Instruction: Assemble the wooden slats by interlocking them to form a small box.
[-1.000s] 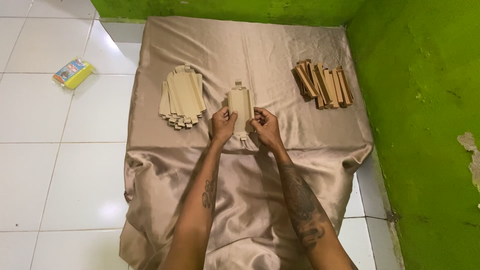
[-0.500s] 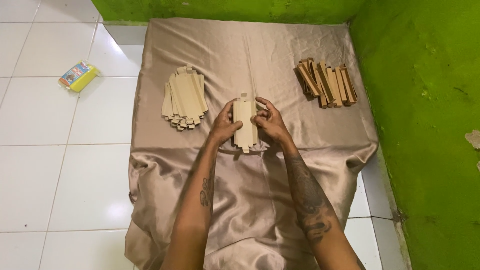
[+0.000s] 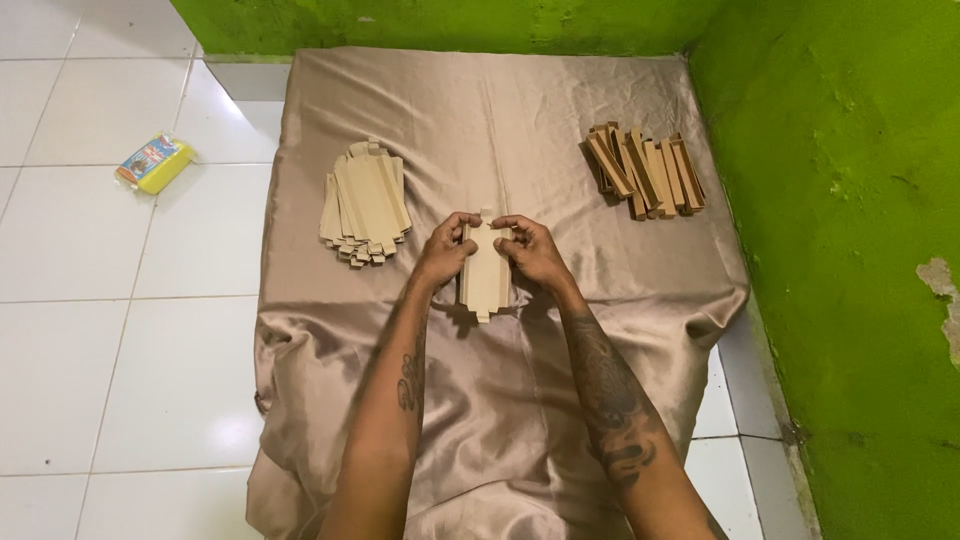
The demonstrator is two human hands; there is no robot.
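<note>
Head view, from the left: a small yellow packet (image 3: pixel 155 163) lies on the white floor tiles (image 3: pixel 80 330), well apart from the work. Next comes a low surface draped in a shiny beige cloth (image 3: pixel 480 100). On its left part sits a fanned stack of flat cardboard blanks (image 3: pixel 365 203), pale tan and long, with notched ends.

Just right of that stack, near the front middle of the cloth, the left hand (image 3: pixel 448 250) grips the left edge of a single cardboard blank (image 3: pixel 487 278). The fingers are curled in and the thumb is on top. The blank lies lengthwise away from the person, its lower end resting on the cloth. The right hand (image 3: pixel 530 250) holds the opposite edge in the same way, so both hands are closed narrowly on the one piece, facing each other across it.

Further right, near the back corner, lies a heap of darker folded cardboard pieces (image 3: pixel 645 170), narrow and boxy, close to the green wall (image 3: pixel 850 200).

Judging by the flat stack on one side and the folded heap on the other, the step in hand looks like bending this blank's long sides inward along its creases. That fold seems to call for even pressure from both thumbs, with the piece kept square between the hands. Whether a crease has already formed cannot be told under the fingers.
</note>
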